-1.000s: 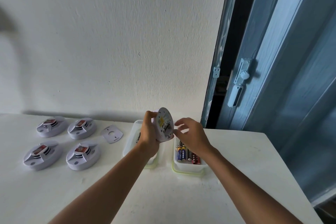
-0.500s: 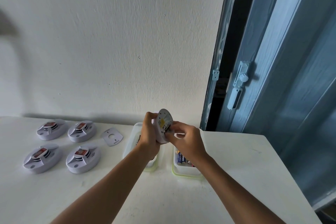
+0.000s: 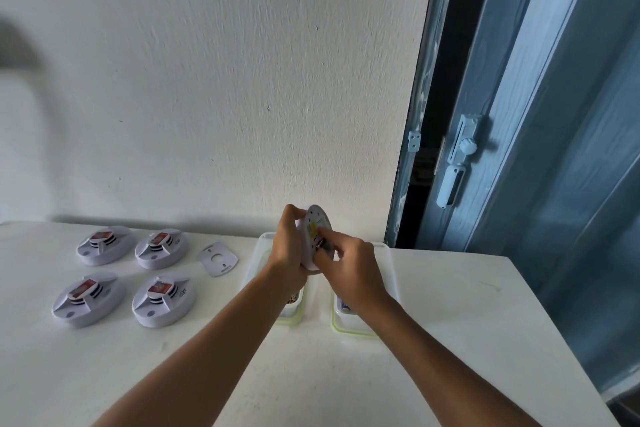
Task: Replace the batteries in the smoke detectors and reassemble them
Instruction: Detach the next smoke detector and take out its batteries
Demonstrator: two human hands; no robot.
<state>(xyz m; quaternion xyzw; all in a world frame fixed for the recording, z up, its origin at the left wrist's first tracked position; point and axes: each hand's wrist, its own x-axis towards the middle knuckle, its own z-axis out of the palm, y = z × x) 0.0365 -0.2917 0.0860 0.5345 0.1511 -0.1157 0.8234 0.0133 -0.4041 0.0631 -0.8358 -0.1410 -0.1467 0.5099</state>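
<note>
Head view showed a person's left hand [image 3: 289, 250] gripping a round white plastic smoke detector [image 3: 317, 236] by its rim, held on edge above the white table [image 3: 450, 322] with its back face, bearing a yellow sticker, turned toward the right. The right hand [image 3: 353, 270] had its fingers curled against the lower part of that back face, fingertips pinched at a small dark part in the battery bay; whether this was a battery could not be told. Both hands hovered over two clear rectangular plastic containers with pale green rims: the left container [image 3: 294, 308] lay mostly hidden under the left wrist, and the right container [image 3: 349, 326] showed a battery end beneath the right wrist.

To the left on the table sat four more white round smoke detectors with red labels, set in two rows: rear left [image 3: 104, 245], rear right [image 3: 161, 249], front left [image 3: 88, 298] and front right [image 3: 163, 300]. A flat white mounting plate with a round hole [image 3: 218, 259] lay just beside the rear right one. A white textured wall [image 3: 207, 80] rose behind the table, and a blue door with a pale handle [image 3: 457, 163] stood to the right.
</note>
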